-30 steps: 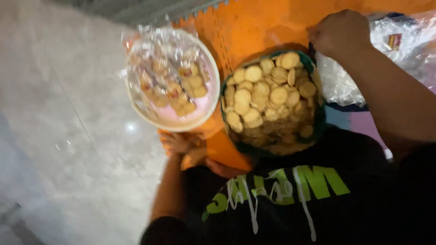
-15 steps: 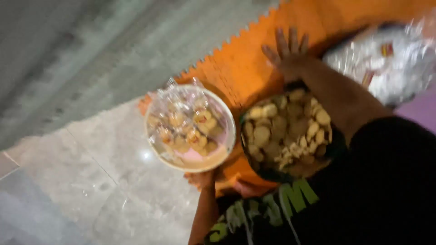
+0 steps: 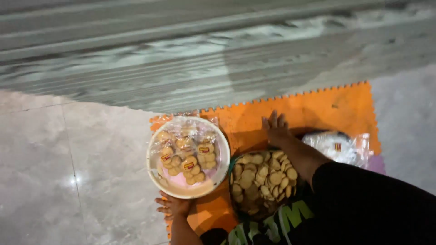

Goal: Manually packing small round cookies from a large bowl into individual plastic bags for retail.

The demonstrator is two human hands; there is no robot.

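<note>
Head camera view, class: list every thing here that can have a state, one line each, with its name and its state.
white bowl: upright, holding clear packets of biscuits.
packets of biscuits: appear sealed, piled in the bowl.
dark bowl: upright, heaped with loose round biscuits.
orange foam mat: flat on the floor.
clear plastic bag: lying crumpled on the mat.
left hand: open, at the white bowl's near edge.
right hand: open, fingers spread, flat on the mat.

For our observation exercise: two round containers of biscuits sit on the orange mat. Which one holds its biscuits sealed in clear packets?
The pale-rimmed bowl, on the mat's left edge. Its biscuits are bundled in clear packets; the dark bowl beside it holds loose biscuits.
</note>
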